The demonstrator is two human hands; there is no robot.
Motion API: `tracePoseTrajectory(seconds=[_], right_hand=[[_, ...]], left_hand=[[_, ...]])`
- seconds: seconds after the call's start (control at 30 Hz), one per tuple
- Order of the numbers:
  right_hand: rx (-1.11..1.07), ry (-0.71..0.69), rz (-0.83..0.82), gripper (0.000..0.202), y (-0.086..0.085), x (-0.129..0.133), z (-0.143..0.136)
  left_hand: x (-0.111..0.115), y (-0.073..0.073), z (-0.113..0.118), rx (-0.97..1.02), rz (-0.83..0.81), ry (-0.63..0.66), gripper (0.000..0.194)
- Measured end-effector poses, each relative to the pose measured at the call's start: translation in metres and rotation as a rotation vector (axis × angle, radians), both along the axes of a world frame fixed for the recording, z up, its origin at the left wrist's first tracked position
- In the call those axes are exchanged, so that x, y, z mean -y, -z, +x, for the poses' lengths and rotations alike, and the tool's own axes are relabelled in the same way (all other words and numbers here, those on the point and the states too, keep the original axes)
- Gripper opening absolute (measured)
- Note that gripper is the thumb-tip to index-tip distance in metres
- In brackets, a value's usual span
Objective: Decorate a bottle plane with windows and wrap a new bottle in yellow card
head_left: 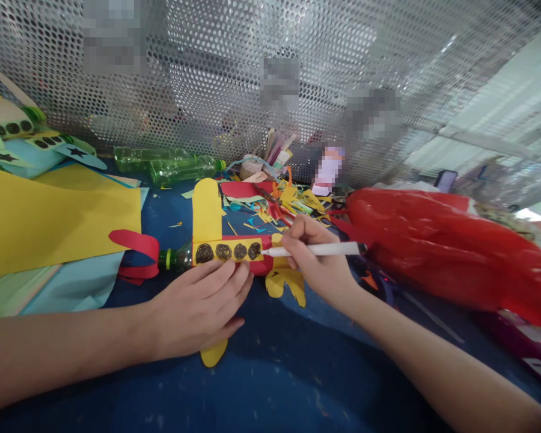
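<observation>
A bottle plane (pixel 265 264) wrapped in red lies on its side, its green-ringed neck (pixel 169 260) and red paper propeller (pixel 139 243) to the left. Yellow wings (pixel 207 210) stick out above and below it. Along its side runs a yellow strip (pixel 231 242) with several black scribbled circles. My left hand (pixel 207 304) lies over the body's lower edge, fingers stretched out, pressing on it. My right hand (pixel 311 249) pinches a white marker (pixel 331 249), its tip touching the strip's right end beside the last circle.
Yellow sheets (pixel 63 216) and light blue paper (pixel 76 282) lie left, another bottle plane (pixel 20 126) behind them. Green bottles (pixel 180 167), paper scraps (pixel 270 207) and a cup of sticks (pixel 255 165) stand by the perforated metal wall. A red plastic bag (pixel 451 246) is right.
</observation>
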State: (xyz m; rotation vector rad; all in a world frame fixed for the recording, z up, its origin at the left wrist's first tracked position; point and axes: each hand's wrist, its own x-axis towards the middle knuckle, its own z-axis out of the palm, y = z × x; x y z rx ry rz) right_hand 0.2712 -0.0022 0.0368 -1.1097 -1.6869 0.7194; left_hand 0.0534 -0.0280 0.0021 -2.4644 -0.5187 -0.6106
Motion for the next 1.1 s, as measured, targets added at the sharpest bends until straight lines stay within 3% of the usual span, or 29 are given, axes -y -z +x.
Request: tracePoseTrajectory(seconds=[0.33, 0.6, 1.1], right_hand=[[-0.004, 0.035, -0.008, 0.028, -0.0011, -0.0002, -0.0009], [0.022, -0.012, 0.007, 0.025, -0.0011, 0.0006, -0.0013], [-0.012, 0.086, -0.032, 0.028, -0.0009, -0.0009, -0.0014]], left_hand=[[-0.0006, -0.0007, -0.0005, -0.002, 0.001, -0.007, 0.042], [-0.0007, 0.0018, 0.0, 0.003, 0.009, -0.001, 0.043], [-0.0007, -0.0005, 0.0002, -0.02, -0.018, -0.002, 0.042]])
